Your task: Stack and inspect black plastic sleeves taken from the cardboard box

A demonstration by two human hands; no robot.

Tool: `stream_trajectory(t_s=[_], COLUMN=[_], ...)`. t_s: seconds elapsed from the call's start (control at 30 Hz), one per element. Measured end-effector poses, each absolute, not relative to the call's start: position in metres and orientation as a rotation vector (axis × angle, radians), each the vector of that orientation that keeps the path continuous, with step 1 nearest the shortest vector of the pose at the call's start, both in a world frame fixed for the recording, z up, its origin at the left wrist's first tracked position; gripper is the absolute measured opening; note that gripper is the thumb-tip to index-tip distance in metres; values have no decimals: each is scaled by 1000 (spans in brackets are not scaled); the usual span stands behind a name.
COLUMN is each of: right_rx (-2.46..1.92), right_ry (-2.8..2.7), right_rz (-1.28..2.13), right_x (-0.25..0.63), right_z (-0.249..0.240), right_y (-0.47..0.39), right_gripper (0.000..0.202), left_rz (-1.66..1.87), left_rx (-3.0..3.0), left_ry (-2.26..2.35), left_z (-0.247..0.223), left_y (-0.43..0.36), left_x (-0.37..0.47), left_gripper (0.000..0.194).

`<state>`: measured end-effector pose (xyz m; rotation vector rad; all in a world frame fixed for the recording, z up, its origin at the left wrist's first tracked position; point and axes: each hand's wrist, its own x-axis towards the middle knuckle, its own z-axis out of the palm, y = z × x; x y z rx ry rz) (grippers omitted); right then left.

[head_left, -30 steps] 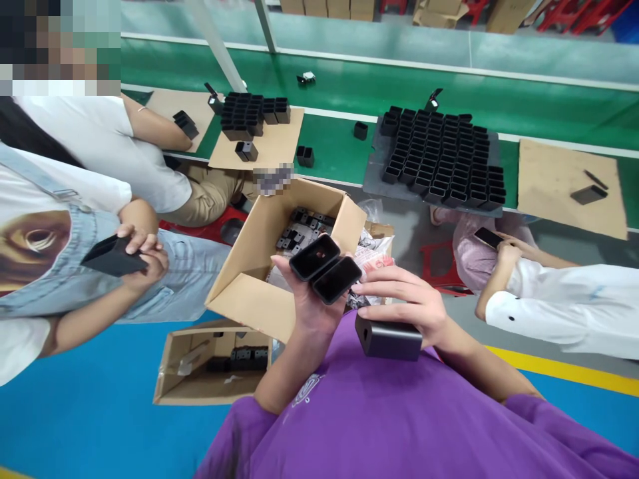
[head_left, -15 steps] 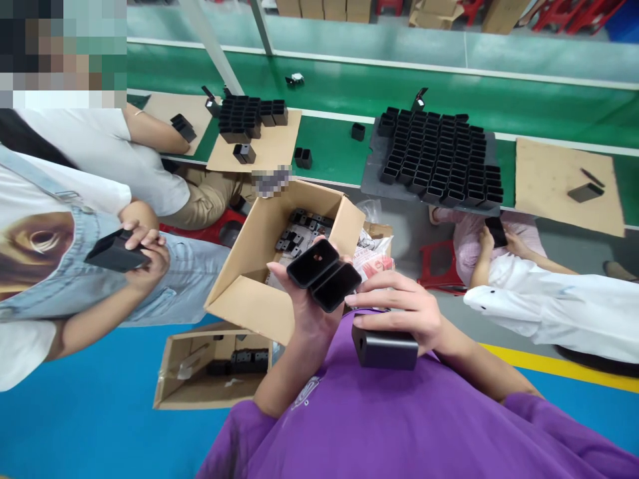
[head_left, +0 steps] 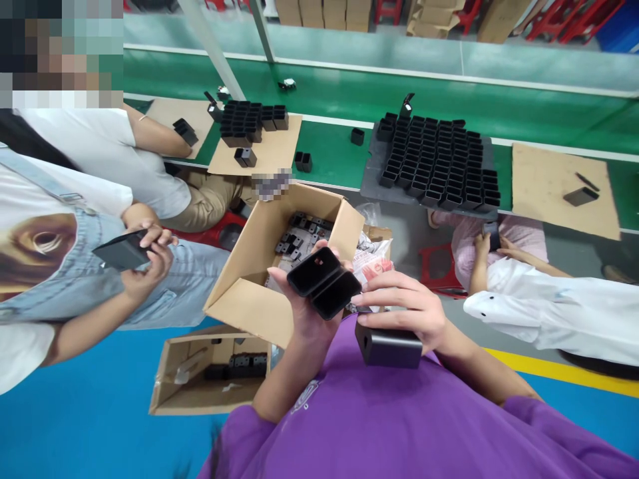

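Note:
Two black hollow cases [head_left: 324, 283], side by side with their openings toward the camera, rest in my left hand [head_left: 312, 326], thumb on one side and fingers behind. My right hand [head_left: 409, 306] holds another black case [head_left: 389, 344] below its fingers, in front of the purple shirt; its fingertips reach close to the pair. Behind my left hand stands an open cardboard box [head_left: 254, 266] with several dark parts [head_left: 297, 236] inside.
A second cardboard box [head_left: 162, 379] lies on the blue floor. On the green bench [head_left: 329, 150], many black cases [head_left: 439, 159] stand in rows on a grey tray. Persons sit at left and right; one at left holds a black case [head_left: 122, 251].
Both my hands keep their holds, with the cases barely shifted. The person at left has tilted their case, and the person at right has turned theirs.

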<state>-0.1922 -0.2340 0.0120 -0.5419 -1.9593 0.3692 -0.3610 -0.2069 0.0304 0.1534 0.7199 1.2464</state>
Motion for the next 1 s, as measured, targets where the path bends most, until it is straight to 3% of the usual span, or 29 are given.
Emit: stream_trajectory(t_s=[0.8,1.0], right_rx=[-620,-650], right_ry=[-2033,-2113], right_rz=[321,402], right_x=[-200,-195], right_z=[17,13], right_y=[-233,-232], right_gripper=[25,37], left_rz=[1362,1329], left_rx=[323,297], left_ry=[651,649], left_z=[25,20], left_y=[-221,-222], left_x=[-371,-379], left_gripper=[75,58])
